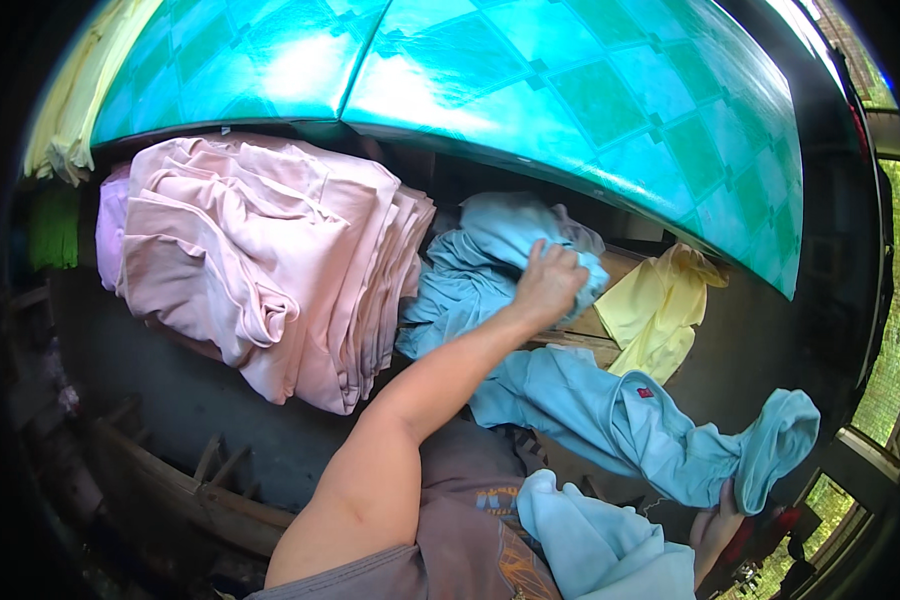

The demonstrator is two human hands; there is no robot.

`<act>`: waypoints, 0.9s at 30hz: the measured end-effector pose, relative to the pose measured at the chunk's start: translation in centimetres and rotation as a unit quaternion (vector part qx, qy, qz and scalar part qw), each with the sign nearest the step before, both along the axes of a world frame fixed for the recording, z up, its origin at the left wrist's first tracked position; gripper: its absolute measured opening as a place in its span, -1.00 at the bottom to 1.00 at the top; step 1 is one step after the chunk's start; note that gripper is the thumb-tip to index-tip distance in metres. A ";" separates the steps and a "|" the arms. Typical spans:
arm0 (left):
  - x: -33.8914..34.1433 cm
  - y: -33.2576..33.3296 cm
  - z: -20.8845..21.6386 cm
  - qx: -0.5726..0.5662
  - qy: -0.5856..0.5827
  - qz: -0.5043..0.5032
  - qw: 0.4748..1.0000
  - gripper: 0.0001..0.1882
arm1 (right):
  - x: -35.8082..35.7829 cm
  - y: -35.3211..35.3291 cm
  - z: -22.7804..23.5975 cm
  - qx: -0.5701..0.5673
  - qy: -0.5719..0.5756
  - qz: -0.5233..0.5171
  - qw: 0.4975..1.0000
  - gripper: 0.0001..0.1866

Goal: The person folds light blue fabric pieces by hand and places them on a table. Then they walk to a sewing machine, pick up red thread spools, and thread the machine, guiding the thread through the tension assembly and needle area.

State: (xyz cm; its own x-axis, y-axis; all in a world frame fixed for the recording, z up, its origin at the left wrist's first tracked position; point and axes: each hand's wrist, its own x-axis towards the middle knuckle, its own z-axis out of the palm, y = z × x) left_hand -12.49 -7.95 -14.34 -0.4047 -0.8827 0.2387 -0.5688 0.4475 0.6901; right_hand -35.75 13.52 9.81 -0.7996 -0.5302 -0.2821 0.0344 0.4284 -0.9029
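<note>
My left hand (552,284) reaches across the middle, its fingers curled into a crumpled pile of light blue cloth (470,275). At the lower right, my right hand (718,522) grips a light blue garment (610,410) from beneath, close to a tube-like end that stands up. A small red tag shows on this garment, which stretches from the pile toward the right hand. Its fingers are partly hidden by the fabric. Another piece of light blue cloth (600,535) drapes over my lap and right arm.
A thick stack of pink cloth (270,260) lies to the left, with purple cloth (112,230) behind it. Yellow cloth (660,310) rests on wood right of the blue pile. A shiny teal checked tabletop (450,70) spans the far side. Wooden framing (190,490) shows lower left.
</note>
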 end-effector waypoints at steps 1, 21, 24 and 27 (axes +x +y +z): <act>-0.2 0.3 1.6 -0.011 0.043 -0.003 0.999 -0.91 | 0.2 0.2 -0.1 0.006 -0.003 0.000 1.000 -0.45; 1.4 7.7 25.8 0.238 0.705 -0.250 0.620 -0.86 | 0.9 0.9 -0.5 -0.063 -0.014 0.039 0.997 -0.45; 6.0 6.3 24.3 0.132 0.748 -0.179 0.625 -0.87 | 0.5 1.4 -0.4 -0.073 -0.010 0.043 0.996 -0.46; 14.9 3.5 19.6 0.120 0.746 0.027 0.654 -0.83 | 0.5 1.0 -0.6 -0.084 -0.001 0.041 0.996 -0.47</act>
State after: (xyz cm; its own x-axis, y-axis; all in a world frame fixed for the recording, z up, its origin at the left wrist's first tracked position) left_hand 2.41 -4.45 5.26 0.1555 -0.9705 0.1845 0.8081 0.2324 0.5413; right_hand -35.28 14.48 9.25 -0.7509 -0.6337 -0.1859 0.0078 0.2730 -0.9620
